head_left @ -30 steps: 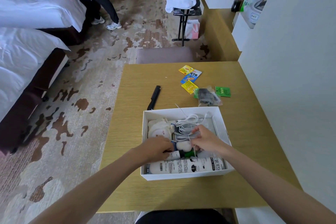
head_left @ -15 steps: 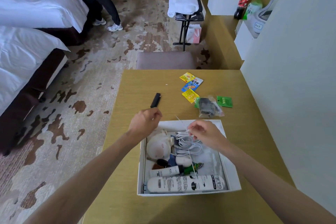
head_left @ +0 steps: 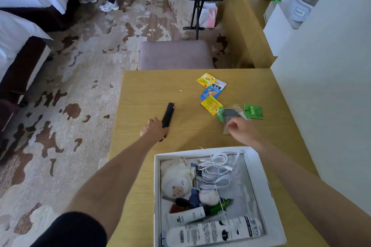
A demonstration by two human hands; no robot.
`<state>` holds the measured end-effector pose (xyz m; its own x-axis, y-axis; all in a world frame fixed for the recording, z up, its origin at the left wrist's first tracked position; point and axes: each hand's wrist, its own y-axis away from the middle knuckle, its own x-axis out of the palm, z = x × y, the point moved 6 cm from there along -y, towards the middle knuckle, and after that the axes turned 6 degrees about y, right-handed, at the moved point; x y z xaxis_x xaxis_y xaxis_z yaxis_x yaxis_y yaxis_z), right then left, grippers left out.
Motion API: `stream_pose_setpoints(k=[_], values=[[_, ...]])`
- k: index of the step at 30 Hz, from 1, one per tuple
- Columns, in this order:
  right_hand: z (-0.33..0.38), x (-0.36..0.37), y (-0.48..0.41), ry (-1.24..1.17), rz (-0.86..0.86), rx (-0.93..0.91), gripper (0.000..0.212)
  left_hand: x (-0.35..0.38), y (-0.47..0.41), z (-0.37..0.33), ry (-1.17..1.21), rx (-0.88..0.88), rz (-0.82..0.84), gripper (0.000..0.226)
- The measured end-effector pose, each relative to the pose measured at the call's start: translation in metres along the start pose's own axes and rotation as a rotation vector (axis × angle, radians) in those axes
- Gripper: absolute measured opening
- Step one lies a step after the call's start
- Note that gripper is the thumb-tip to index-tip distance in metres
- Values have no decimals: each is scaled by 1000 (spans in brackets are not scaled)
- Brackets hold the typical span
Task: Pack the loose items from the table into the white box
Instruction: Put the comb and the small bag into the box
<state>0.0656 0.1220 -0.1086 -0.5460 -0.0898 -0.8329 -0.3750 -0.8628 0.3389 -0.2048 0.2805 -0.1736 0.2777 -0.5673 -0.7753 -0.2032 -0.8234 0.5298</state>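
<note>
Your hands have left the white cardboard box (head_left: 157,196). The left hand (head_left: 154,129) has its fingers gripped on the slim black bar (head_left: 168,114), likely stiff and light, at its near end. The right hand (head_left: 240,129) curls over the clear plastic pouch (head_left: 228,114); I can't tell if it holds.

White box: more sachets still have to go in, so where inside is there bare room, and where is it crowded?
Bare room: the right side of the white cardboard box, between the coiled white cable and its right wall. Crowded: the left, around the white plush toy, and the near wall, where the large white printed tube lies across.
</note>
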Motion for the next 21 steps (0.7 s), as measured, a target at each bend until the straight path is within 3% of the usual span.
stream_pose_setpoints(k=[6, 9, 15, 21], values=[[-18, -4, -34, 17, -11, 101, 16, 1, -25, -5, -149, 69, -119, 52], [-25, -4, -47, -13, -99, 156, 19, 6, -27, -6, -140, 67, -63, 46], [-38, 15, -62, 81, -31, 224, 73, 9, -25, -12, -123, 53, 45, 29], [-38, 15, -65, 91, -74, 198, 85, 15, -25, -7, -30, 73, 106, 32]])
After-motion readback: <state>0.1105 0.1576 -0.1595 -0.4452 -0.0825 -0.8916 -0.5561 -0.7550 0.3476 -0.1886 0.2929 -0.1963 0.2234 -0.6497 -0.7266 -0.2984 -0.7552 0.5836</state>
